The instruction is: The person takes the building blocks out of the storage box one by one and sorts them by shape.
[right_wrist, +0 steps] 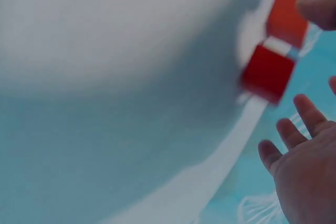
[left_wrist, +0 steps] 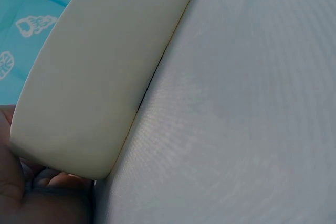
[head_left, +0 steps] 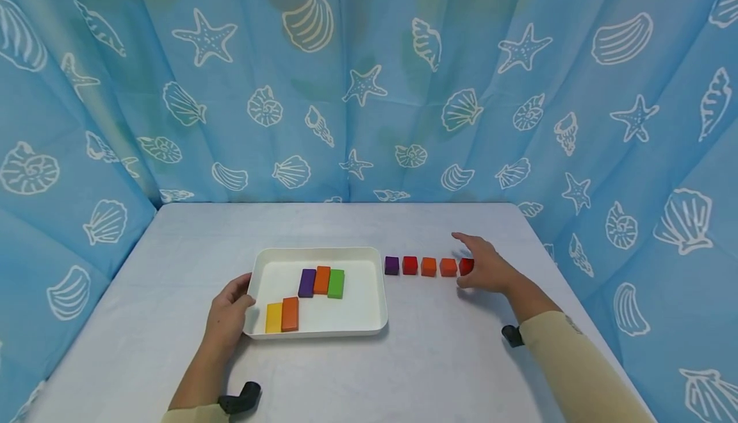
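Note:
My left hand point(head_left: 226, 313) grips the left side of a white tray point(head_left: 346, 313), thumb at the rim. In the left wrist view the fingers tuck around the corner of the tray point(left_wrist: 94, 77). Inside lie a purple block point(head_left: 307, 283), an orange block point(head_left: 321, 280) and a green block point(head_left: 336, 284) side by side, with a yellow block point(head_left: 273, 318) and another orange block point(head_left: 290, 314) nearer the front left. My right hand point(head_left: 484, 266) is spread around the red cube point(head_left: 466, 266) at the row's right end. The right wrist view shows its fingers point(right_wrist: 310, 116) apart from that cube point(right_wrist: 269, 74).
To the right of the tray runs a row of a purple cube point(head_left: 392, 266), a red cube point(head_left: 410, 265) and two orange cubes point(head_left: 428, 266), up to the end red cube. A blue shell-patterned curtain point(head_left: 369, 128) hangs behind and beside the white table point(head_left: 450, 359).

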The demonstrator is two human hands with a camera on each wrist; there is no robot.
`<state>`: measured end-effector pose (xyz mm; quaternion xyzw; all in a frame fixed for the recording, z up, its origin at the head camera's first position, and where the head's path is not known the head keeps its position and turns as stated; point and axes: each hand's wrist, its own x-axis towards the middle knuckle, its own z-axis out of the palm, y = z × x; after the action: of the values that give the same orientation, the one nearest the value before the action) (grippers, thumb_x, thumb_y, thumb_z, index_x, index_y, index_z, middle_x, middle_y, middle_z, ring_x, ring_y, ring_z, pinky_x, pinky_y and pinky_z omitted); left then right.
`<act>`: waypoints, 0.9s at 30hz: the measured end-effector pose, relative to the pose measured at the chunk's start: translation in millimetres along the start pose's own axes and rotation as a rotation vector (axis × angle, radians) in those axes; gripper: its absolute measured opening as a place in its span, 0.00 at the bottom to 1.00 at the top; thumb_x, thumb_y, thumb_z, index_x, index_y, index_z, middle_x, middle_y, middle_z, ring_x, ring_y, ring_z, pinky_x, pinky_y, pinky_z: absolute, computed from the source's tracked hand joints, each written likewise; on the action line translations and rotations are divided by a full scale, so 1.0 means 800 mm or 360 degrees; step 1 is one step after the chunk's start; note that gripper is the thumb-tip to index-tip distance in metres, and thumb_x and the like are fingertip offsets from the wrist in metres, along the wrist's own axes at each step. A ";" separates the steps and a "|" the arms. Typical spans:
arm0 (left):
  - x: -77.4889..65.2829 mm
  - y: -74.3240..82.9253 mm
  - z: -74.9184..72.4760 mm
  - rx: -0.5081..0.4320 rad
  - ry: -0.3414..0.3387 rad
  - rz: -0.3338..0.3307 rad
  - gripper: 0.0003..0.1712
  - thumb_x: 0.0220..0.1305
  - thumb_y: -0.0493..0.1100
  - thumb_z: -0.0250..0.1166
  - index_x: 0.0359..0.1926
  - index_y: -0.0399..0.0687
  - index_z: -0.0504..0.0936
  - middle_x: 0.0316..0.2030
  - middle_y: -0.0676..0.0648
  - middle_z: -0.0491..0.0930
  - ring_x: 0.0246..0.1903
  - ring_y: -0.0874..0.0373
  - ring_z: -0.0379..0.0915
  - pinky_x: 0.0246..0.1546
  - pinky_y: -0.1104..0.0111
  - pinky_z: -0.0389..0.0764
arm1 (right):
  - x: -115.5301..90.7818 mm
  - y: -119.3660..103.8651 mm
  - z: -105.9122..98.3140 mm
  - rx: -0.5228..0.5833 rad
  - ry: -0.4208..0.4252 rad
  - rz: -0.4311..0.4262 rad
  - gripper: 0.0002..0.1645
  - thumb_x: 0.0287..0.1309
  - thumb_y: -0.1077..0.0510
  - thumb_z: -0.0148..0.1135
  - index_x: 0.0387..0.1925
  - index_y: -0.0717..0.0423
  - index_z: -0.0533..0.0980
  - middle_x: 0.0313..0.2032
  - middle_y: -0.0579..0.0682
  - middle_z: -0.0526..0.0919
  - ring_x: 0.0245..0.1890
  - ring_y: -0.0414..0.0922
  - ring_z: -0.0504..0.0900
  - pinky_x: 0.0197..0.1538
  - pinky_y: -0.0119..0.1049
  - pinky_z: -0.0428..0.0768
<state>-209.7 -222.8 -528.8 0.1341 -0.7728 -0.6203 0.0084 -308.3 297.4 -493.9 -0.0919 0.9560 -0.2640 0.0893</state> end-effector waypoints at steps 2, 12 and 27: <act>0.000 0.001 -0.001 0.0009 -0.0001 -0.0001 0.36 0.72 0.33 0.49 0.80 0.37 0.63 0.78 0.35 0.62 0.79 0.39 0.54 0.77 0.44 0.58 | 0.001 -0.018 0.002 0.0011 0.0018 -0.0074 0.69 0.46 0.56 0.84 0.84 0.45 0.53 0.79 0.62 0.57 0.76 0.66 0.57 0.59 0.66 0.82; -0.001 0.002 -0.001 0.0000 -0.0006 -0.0006 0.36 0.71 0.32 0.49 0.80 0.37 0.63 0.79 0.35 0.62 0.79 0.39 0.53 0.77 0.44 0.57 | 0.016 -0.127 0.035 0.0130 -0.0097 -0.0376 0.70 0.46 0.52 0.85 0.84 0.36 0.53 0.82 0.51 0.56 0.80 0.57 0.54 0.67 0.67 0.74; 0.001 0.000 0.001 -0.0012 -0.0003 -0.0008 0.36 0.71 0.32 0.50 0.80 0.37 0.63 0.79 0.36 0.62 0.79 0.39 0.54 0.77 0.45 0.58 | 0.042 -0.234 0.106 0.0363 -0.0370 -0.0542 0.66 0.49 0.52 0.84 0.84 0.39 0.56 0.79 0.48 0.61 0.72 0.55 0.71 0.66 0.54 0.79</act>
<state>-210.2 -222.6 -529.3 0.1354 -0.7701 -0.6234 0.0066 -298.1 91.1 -471.9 -0.2710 0.8739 -0.3693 0.1628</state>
